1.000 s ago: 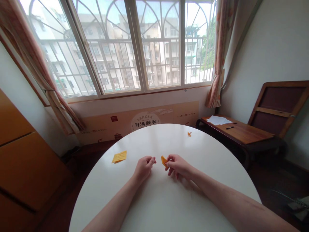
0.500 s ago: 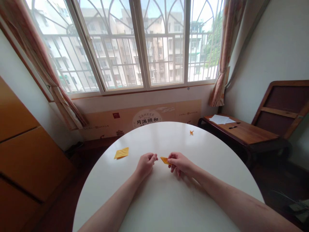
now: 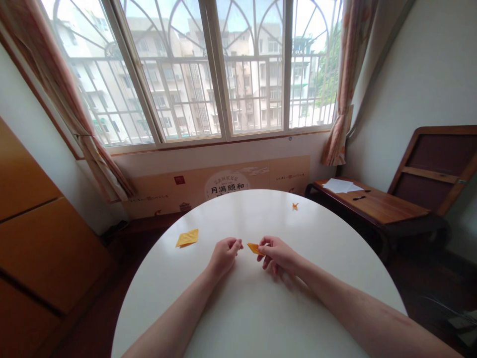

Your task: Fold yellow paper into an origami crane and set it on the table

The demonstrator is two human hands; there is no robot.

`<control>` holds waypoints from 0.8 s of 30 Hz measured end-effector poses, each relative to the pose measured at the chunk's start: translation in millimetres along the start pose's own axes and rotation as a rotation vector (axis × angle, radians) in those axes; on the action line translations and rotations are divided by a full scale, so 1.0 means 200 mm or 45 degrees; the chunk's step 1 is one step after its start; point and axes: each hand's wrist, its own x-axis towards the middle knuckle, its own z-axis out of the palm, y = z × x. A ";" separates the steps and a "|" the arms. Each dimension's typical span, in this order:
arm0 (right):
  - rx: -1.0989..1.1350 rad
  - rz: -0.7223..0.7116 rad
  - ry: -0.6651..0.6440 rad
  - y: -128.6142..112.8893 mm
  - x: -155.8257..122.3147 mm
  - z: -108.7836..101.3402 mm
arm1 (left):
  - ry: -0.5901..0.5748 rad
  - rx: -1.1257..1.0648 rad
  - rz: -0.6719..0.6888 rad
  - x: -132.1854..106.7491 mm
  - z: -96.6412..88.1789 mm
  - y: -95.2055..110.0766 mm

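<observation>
Daylight from the barred window [image 3: 223, 74] across the top of the frame falls on the round white table [image 3: 261, 318] that fills the lower half. At its centre my right hand [image 3: 278, 254] is closed in a fingertip pinch on the folded orange paper [image 3: 254, 247], which pokes out to the left, just clear of the tabletop. My left hand [image 3: 223, 254] sits just beside it, fingers curled in and thumb against forefinger. It holds nothing that I can see, and there is a small gap between it and the paper's free tip.

I judge this to be fine folding work. To do it well I would pinch near the crease rather than the tip, take the free end with the left fingertips, and press the fold flat against the table.

A loose yellow sheet [image 3: 187, 237] lies left of centre. A small orange folded figure [image 3: 295, 206] sits near the table's far edge. At right, the wooden bench [image 3: 383, 209] carries white papers [image 3: 339, 185].
</observation>
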 end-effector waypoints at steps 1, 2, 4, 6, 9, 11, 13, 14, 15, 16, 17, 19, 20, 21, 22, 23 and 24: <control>-0.003 -0.002 0.000 0.00 0.00 0.00 | 0.002 0.000 0.002 0.00 0.00 0.00; -0.008 -0.006 0.001 -0.01 0.00 0.00 | 0.004 0.000 0.005 0.00 0.00 0.00; -0.021 -0.019 0.004 -0.01 -0.01 0.00 | 0.010 0.000 0.014 0.00 0.00 0.00; -0.037 -0.045 0.012 -0.01 -0.01 0.01 | 0.017 -0.003 0.029 0.00 -0.01 0.00; -0.072 -0.135 0.052 0.00 0.00 0.03 | 0.027 -0.016 0.069 -0.01 -0.01 0.02; -0.109 -0.246 0.107 0.01 0.00 0.04 | 0.028 -0.035 0.106 -0.02 -0.02 0.05; -0.154 -0.371 0.167 0.03 0.01 0.05 | 0.019 -0.052 0.156 -0.03 -0.03 0.07; -0.178 -0.427 0.195 0.04 0.02 0.05 | 0.008 -0.058 0.184 -0.04 -0.03 0.08; -0.201 -0.472 0.218 0.04 0.02 0.05 | -0.007 -0.057 0.219 -0.05 -0.04 0.09; -0.222 -0.506 0.238 0.04 0.02 0.04 | -0.022 -0.047 0.260 -0.06 -0.04 0.10; -0.240 -0.533 0.253 0.04 0.02 0.04 | -0.033 -0.019 0.312 -0.06 -0.05 0.11; -0.266 -0.571 0.271 0.04 0.01 0.04 | -0.043 0.055 0.413 -0.07 -0.05 0.12; -0.275 -0.584 0.272 0.03 0.01 0.04 | -0.042 0.088 0.453 -0.07 -0.05 0.12; -0.281 -0.593 0.270 0.03 0.01 0.04 | -0.037 0.113 0.481 -0.07 -0.06 0.12; -0.284 -0.598 0.264 0.03 0.01 0.04 | -0.033 0.123 0.494 -0.06 -0.06 0.12; -0.283 -0.598 0.257 0.03 0.01 0.04 | -0.028 0.127 0.503 -0.06 -0.07 0.12; -0.277 -0.595 0.249 0.03 0.01 0.04 | -0.020 0.129 0.509 -0.06 -0.07 0.12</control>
